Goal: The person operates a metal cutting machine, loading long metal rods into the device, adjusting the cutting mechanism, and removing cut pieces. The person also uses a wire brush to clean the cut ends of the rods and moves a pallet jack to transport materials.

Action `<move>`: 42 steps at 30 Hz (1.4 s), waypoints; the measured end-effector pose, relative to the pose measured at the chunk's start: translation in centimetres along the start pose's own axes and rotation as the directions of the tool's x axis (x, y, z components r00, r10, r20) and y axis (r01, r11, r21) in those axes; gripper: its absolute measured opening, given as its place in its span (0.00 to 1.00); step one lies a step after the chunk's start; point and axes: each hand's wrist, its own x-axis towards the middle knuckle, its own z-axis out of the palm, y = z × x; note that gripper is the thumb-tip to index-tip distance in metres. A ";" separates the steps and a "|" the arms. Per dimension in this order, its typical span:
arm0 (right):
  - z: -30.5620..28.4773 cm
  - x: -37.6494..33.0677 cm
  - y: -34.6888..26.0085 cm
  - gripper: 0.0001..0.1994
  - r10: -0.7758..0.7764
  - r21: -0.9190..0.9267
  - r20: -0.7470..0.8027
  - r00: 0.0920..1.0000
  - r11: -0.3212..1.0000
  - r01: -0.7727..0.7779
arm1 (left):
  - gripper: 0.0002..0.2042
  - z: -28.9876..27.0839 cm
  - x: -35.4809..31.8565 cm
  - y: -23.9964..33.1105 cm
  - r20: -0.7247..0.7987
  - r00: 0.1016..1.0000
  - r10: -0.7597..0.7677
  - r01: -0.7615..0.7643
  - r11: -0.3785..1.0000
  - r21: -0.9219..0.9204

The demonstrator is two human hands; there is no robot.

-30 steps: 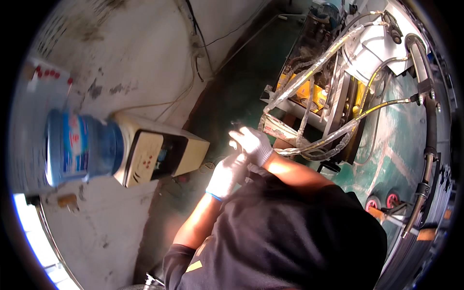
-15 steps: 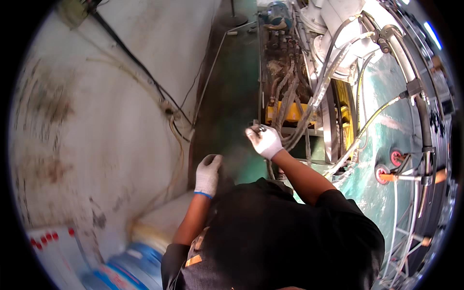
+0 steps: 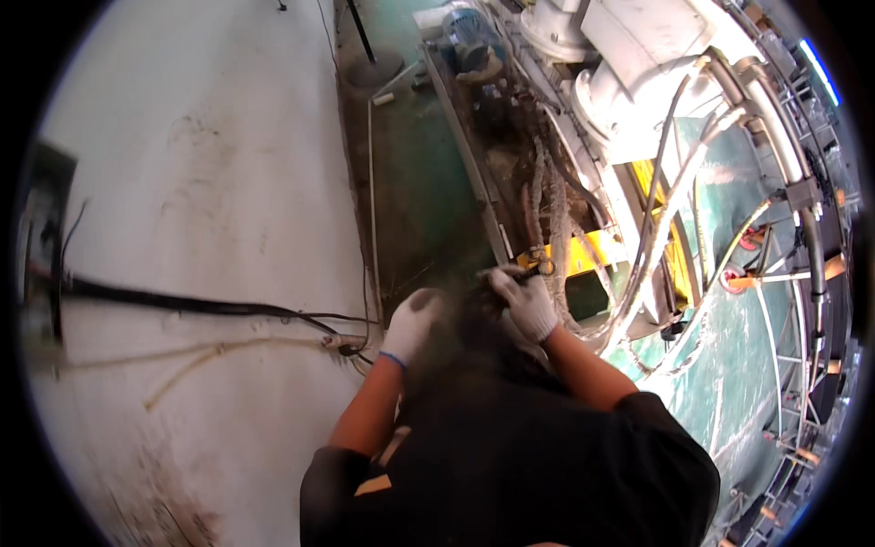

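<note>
My right hand (image 3: 527, 308), in a white glove, is closed on a small dark object (image 3: 538, 269) whose kind I cannot make out. It is beside the end of a yellow bar (image 3: 588, 253) and a bundle of dusty hoses (image 3: 554, 196). My left hand (image 3: 412, 324), in a white glove with a blue cuff, is lower and to the left, near the wall. Its fingers are curled, and whatever they may hold is hidden. The two hands are apart. Blur and shadow hide the area between them.
A dirty white wall (image 3: 246, 201) with a black cable (image 3: 182, 299) runs along the left. On the right stand a large white machine (image 3: 638, 82) and hanging hoses. A blue motor (image 3: 469, 35) and a round stand base (image 3: 374, 71) are farther ahead on the green floor (image 3: 410, 173).
The view has turned and shifted ahead along the wall; the blue water bottle has left it. My right hand is now lower in the picture, closer to the yellow bar. Both hands stay closed.
</note>
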 end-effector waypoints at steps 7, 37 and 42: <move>3.0 16.6 -10.0 0.14 0.081 0.206 -0.014 0.997 0.976 -0.076 | 0.09 -5.1 14.4 15.7 -0.079 0.997 0.021 -0.014 0.996 0.088; -18.8 87.0 -43.1 0.17 -0.258 -0.873 -0.445 0.857 -0.088 -0.480 | 0.10 -21.2 79.6 44.2 -0.055 0.992 0.112 -0.047 0.741 0.669; -26.6 101.8 -46.5 0.18 -0.161 -0.865 -0.446 0.880 -0.175 -0.471 | 0.09 -23.3 83.4 47.6 -0.125 0.992 -0.032 0.113 0.693 0.712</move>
